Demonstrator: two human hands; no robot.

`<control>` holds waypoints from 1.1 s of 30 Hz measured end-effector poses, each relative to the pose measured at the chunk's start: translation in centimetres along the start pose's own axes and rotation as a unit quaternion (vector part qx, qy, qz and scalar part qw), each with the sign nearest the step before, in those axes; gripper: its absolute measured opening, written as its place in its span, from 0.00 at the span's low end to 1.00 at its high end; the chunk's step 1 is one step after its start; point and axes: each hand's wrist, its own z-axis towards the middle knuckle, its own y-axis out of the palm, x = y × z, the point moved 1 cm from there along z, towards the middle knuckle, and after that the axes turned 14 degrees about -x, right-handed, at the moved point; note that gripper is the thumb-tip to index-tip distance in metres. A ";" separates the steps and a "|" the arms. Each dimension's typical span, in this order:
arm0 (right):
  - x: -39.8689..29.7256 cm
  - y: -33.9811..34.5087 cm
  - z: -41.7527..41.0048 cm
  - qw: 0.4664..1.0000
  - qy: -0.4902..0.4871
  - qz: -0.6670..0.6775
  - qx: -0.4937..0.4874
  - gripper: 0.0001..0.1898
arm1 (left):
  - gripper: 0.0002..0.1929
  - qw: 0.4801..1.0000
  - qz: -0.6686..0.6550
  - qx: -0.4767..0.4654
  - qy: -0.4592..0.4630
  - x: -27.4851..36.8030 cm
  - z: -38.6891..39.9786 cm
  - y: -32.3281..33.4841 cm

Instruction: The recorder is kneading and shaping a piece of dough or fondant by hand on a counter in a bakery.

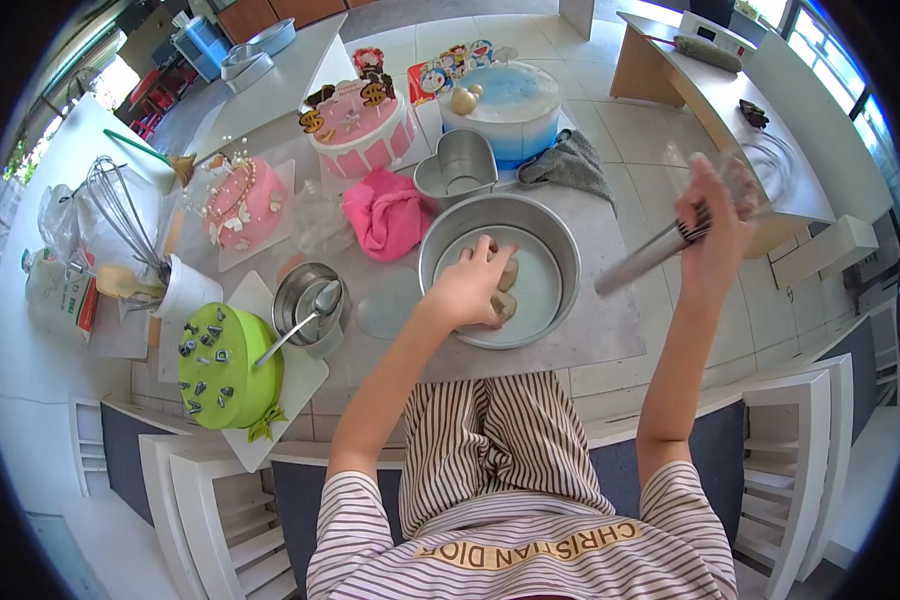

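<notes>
My left hand [471, 286] reaches into a round metal cake pan [565, 300]. Its thumb and fingers are at two pale brown, dough-like lumps [504, 309]; whether they grip them is not clear. To the right of the pan, my right hand [709, 225] is raised, closed around a whisk [641, 259]. The whisk's metal handle slants down to the left, and its wire loops blur at the upper right. A heart-shaped metal pan [456, 166] stands just behind the round one. Beside it lies a crumpled pink cloth [386, 216].
At left are a green cake [229, 367], a metal bowl [289, 289] with a spoon [300, 330], and a white tub [193, 291] holding a whisk and utensils. Decorated pink cakes [367, 139] and a blue-white cake [502, 112] stand behind. A grey cloth [570, 166] hangs over the table's edge.
</notes>
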 end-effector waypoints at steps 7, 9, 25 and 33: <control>10.7 -3.4 -0.3 0.927 0.369 -0.055 -0.040 0.43 | 0.43 1.000 0.002 0.011 -0.012 0.3 0.4 0.2; 13.6 -4.7 -0.9 0.922 0.386 -0.033 -0.031 0.41 | 0.40 0.999 -0.034 0.023 0.002 0.4 0.4 0.0; 17.3 -3.0 -5.6 0.921 0.128 -0.327 -0.168 0.28 | 0.34 0.994 -0.076 0.074 -0.031 0.1 0.4 0.1; 18.1 -3.7 -4.9 0.941 0.161 -0.250 -0.164 0.20 | 0.31 0.871 -0.457 0.067 0.169 -3.4 -1.6 -3.4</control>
